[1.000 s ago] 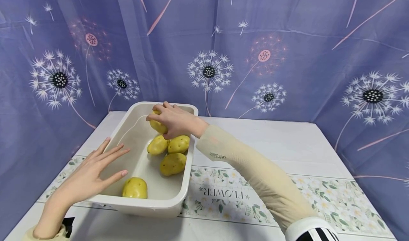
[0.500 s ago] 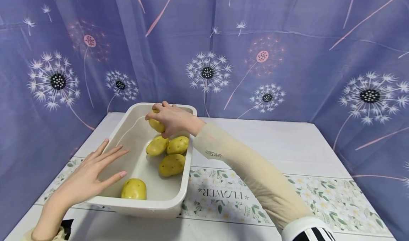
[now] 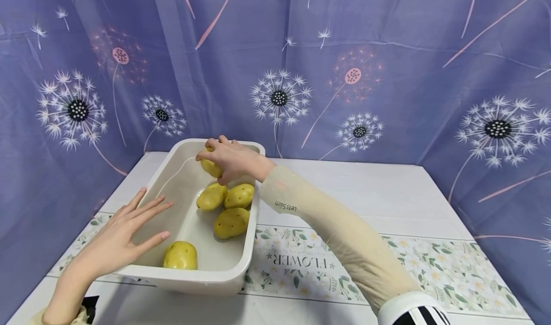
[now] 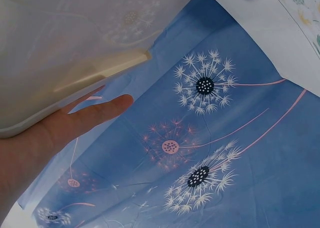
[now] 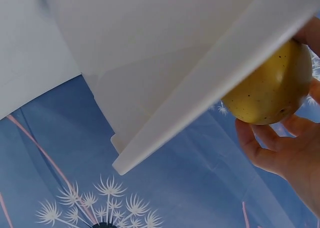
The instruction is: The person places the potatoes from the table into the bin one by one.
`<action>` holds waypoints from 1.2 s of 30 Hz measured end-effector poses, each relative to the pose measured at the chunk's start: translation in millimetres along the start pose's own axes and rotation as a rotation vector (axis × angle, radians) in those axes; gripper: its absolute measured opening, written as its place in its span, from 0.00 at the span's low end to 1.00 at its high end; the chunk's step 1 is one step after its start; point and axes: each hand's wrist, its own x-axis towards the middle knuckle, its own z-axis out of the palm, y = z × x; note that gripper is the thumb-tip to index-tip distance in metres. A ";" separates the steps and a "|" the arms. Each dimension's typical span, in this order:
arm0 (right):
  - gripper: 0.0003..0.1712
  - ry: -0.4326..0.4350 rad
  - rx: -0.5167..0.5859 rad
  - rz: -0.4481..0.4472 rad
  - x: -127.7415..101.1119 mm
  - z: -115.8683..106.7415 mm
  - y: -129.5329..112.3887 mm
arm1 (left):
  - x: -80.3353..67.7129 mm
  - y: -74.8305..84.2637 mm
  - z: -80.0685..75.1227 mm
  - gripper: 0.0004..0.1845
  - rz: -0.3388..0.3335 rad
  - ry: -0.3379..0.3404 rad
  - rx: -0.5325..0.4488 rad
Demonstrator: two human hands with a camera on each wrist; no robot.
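Note:
A white plastic basin [image 3: 215,276] stands on the left part of the table. Over its far end my right hand [image 3: 234,161] grips a yellow potato [image 3: 211,168], fingers and thumb curled round it; the right wrist view shows this potato [image 5: 272,85] just past the basin's rim. Three more potatoes lie together along the right wall: one potato [image 3: 212,196], a second potato [image 3: 239,196] and a third potato [image 3: 231,222]. Another potato [image 3: 181,255] sits at the near end. My left hand [image 3: 114,239], fingers straight and spread, rests at the basin's near left rim and holds nothing.
A white table [image 3: 344,186] with a floral printed band [image 3: 301,263] extends to the right of the basin. Purple-blue curtain [image 3: 232,66] with dandelion prints hangs behind and at both sides. My right forearm crosses above the table.
The camera view shifts very slightly. Both hands, the gripped potato and the other potatoes keep practically the same places relative to the basin.

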 end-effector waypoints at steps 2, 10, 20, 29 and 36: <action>0.37 -0.003 0.000 0.000 0.2 -0.2 0.7 | 0.2 -0.6 0.3 0.30 -0.002 0.005 0.000; 0.35 0.013 0.014 -0.007 -0.5 -2.6 4.3 | 0.5 -0.9 0.7 0.30 0.013 0.010 0.005; 0.33 0.019 0.006 -0.011 -5.0 -0.1 9.2 | 0.5 -1.4 0.9 0.29 -0.007 -0.003 0.009; 0.31 0.013 -0.020 -0.018 -16.6 0.8 12.6 | -0.1 0.0 0.0 0.29 0.002 -0.008 0.009; 0.31 0.038 -0.023 -0.034 -24.9 2.8 14.9 | 0.3 -1.2 1.6 0.29 -0.004 -0.012 0.013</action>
